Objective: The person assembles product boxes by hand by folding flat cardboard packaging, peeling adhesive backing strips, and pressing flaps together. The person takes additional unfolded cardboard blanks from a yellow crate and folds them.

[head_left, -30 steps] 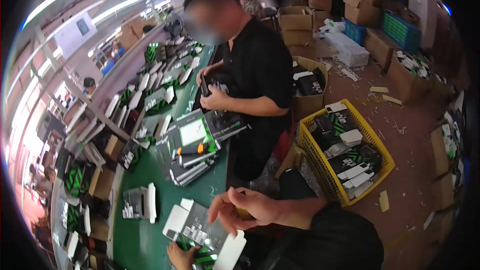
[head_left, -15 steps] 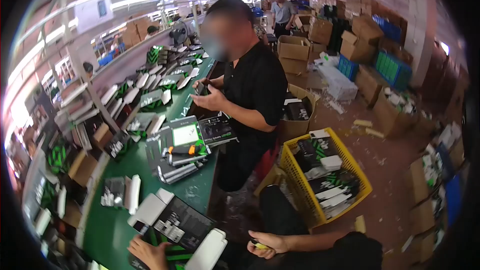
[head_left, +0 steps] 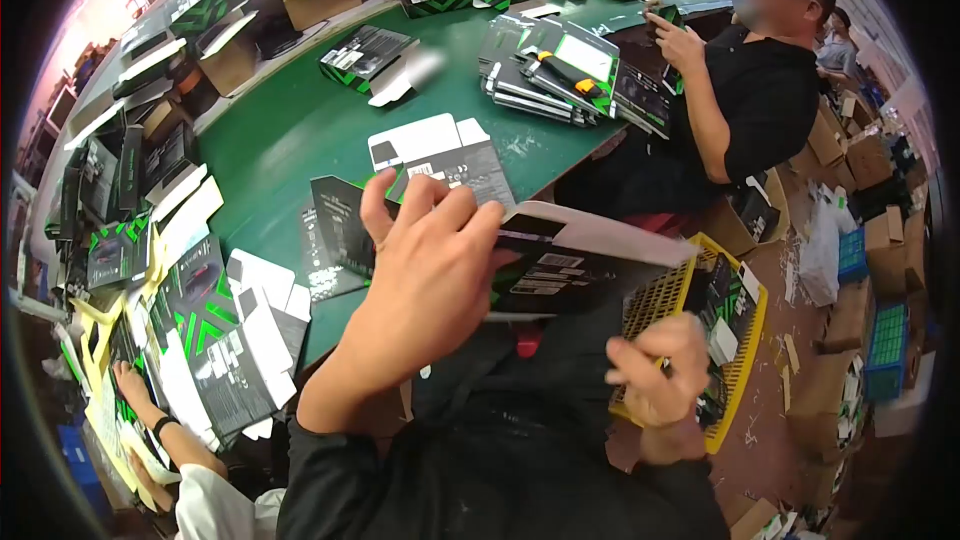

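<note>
My left hand (head_left: pixel 430 250) is closed on a black printed cardboard box (head_left: pixel 560 275) with green marks. The box is tilted up off the table, and its long white flap sticks out to the right. Below and behind it, a flattened black carton (head_left: pixel 478 168) with white flaps lies on the green table. To the right of the box and apart from it, my right hand (head_left: pixel 662 370) is raised with curled fingers, slightly blurred. Whatever it holds is hidden.
On the green table (head_left: pixel 270 130) lie a black-green box (head_left: pixel 365 58) and a stack of cartons (head_left: pixel 545 70) topped by an orange-black cutter (head_left: pixel 578 78). A co-worker (head_left: pixel 770 80) sits beyond. A yellow basket (head_left: pixel 755 340) stands right; another person's arm (head_left: pixel 165 425) reaches in at left.
My view has swung to the left and down. My left hand has lifted the box off the table and tilted it. My right hand has risen; its yellow tool no longer shows.
</note>
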`<state>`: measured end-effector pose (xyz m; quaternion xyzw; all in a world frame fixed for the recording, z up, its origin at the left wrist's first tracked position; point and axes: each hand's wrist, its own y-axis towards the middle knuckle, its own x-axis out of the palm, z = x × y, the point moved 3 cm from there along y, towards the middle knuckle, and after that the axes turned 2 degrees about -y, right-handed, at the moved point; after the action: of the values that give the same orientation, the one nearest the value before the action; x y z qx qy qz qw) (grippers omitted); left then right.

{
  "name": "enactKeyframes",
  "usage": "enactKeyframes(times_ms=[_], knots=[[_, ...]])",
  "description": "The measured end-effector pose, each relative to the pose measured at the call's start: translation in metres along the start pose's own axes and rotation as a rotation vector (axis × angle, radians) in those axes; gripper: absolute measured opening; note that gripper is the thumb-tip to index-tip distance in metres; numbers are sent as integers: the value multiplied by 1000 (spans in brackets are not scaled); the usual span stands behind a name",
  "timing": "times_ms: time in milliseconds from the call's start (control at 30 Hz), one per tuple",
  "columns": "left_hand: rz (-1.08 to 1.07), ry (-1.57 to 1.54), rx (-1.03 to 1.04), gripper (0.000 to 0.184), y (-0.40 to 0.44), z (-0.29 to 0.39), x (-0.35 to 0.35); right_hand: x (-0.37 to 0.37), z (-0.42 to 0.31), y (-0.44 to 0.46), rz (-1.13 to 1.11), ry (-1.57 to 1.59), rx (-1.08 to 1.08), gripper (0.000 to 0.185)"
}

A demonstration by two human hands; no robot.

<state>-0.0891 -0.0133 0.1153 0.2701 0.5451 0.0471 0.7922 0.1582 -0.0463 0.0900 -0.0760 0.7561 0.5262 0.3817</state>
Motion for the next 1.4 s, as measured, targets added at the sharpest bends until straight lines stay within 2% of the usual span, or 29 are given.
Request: enactKeyframes(times_ms=[33, 133, 333, 433, 500, 533, 667, 733, 800, 867, 900, 967, 1133, 1300, 1400], knots=[[17, 6, -3, 23, -4, 10, 7, -7, 1, 8, 23, -102, -86, 34], [-51, 26, -39, 22, -18, 40, 14, -14, 10, 23, 174, -159, -329, 28], [-113, -118, -37, 26, -41, 80, 15, -16, 27, 46, 11, -245, -620, 17], [-148, -195, 11, 27, -45, 87, 19, -17, 25, 32, 40, -237, -798, 18], [-225, -217, 1, 27, -44, 92, 25, -22, 32, 26, -60, -157, -813, 21], [-269, -228, -13, 26, -41, 93, 28, -23, 36, 23, -116, -114, -806, 23], [-57, -284, -13, 25, -27, 81, 38, -39, 47, 1, -141, 26, -775, 29], [76, -760, -354, 30, -22, 37, 51, -81, 64, -13, 126, 116, -477, 25], [449, -1376, -614, 38, -18, 0, 66, -99, 99, -31, 344, 205, -168, 17], [576, -1648, -875, 45, -4, -25, 73, -84, 125, -38, 722, 415, 140, 10], [602, -1735, -948, 45, -3, -32, 79, -77, 127, -36, 693, 401, 335, 14], [605, -1875, -1007, 43, -12, -20, 107, -53, 131, -30, 561, 447, 414, 20], [534, -2002, -966, 39, -22, 13, 134, -49, 105, 31, 538, 470, 274, 23], [374, -2134, -845, 36, -18, 44, 155, -64, 119, 73, 628, 267, 152, 23], [236, -2269, -738, 34, -10, 64, 168, -68, 128, 83, 595, 156, 94, 24]])
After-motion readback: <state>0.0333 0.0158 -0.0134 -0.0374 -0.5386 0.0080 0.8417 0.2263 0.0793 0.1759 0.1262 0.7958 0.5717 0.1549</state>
